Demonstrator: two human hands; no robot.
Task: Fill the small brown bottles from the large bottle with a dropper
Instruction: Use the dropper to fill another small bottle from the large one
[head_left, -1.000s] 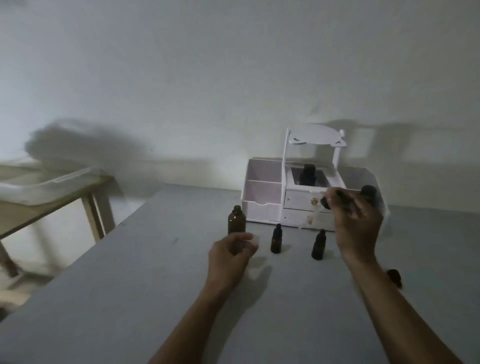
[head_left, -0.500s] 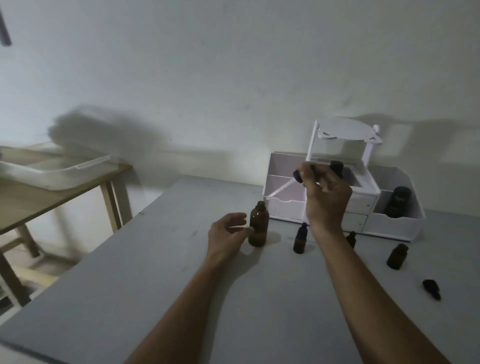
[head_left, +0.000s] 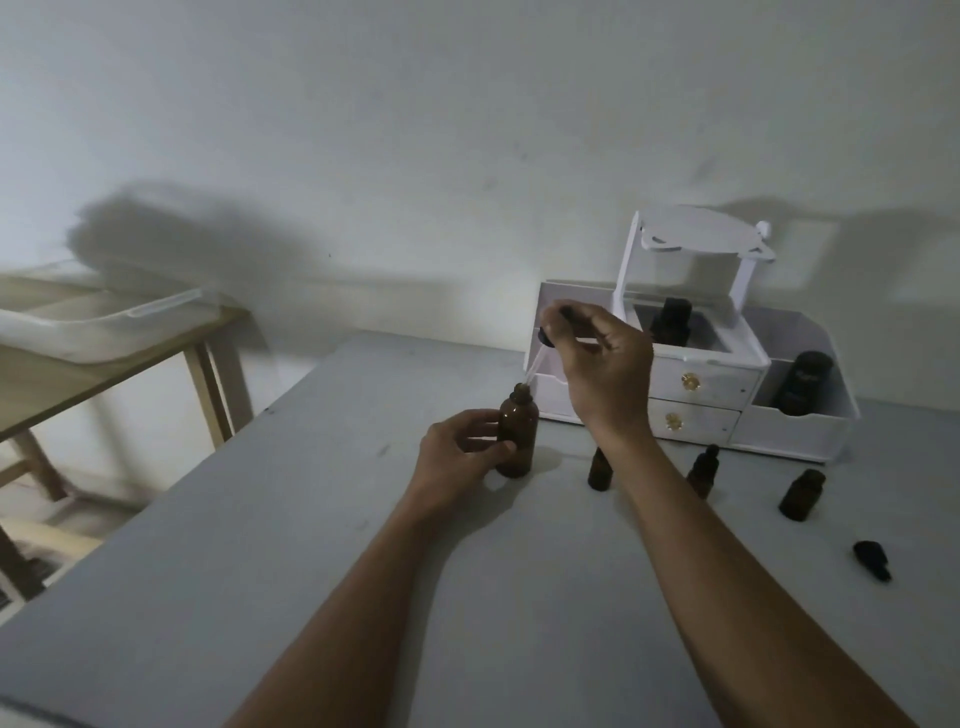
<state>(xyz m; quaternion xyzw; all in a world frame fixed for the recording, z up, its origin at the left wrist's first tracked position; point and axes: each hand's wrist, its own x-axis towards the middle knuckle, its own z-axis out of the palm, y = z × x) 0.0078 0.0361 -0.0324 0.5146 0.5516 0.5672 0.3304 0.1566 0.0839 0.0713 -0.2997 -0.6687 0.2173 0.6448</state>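
— What's under everything?

— A grey table (head_left: 260, 571), its near edge cut off by the frame. Beyond the right hand (head_left: 608, 364) stands a white organizer (head_left: 701, 384). That hand covers part of its left compartments, and the dark bottles inside are too dim to make out.

— And the large bottle (head_left: 517, 436)?

— It stands upright and uncapped on the table. The left hand (head_left: 457, 457) grips it, fingers and thumb curled round its lower body and hiding its left side.

— The little ones?

— All are to the right of that grip. The first small bottle (head_left: 600, 467) is half hidden behind the right forearm. The second small bottle (head_left: 704, 470) wears a dropper top. The third small bottle (head_left: 801, 493) stands farthest right.

— How is the right hand posed?

— It is raised above the large bottle with the wrist bent, fingertips pinching the dark bulb of the dropper (head_left: 535, 364). The glass tube slants down to the left with its tip at the bottle's mouth. I cannot tell whether it is inside.

— Anything smaller?

— A black cap (head_left: 872, 558) lies on its side, well to the right of both hands.
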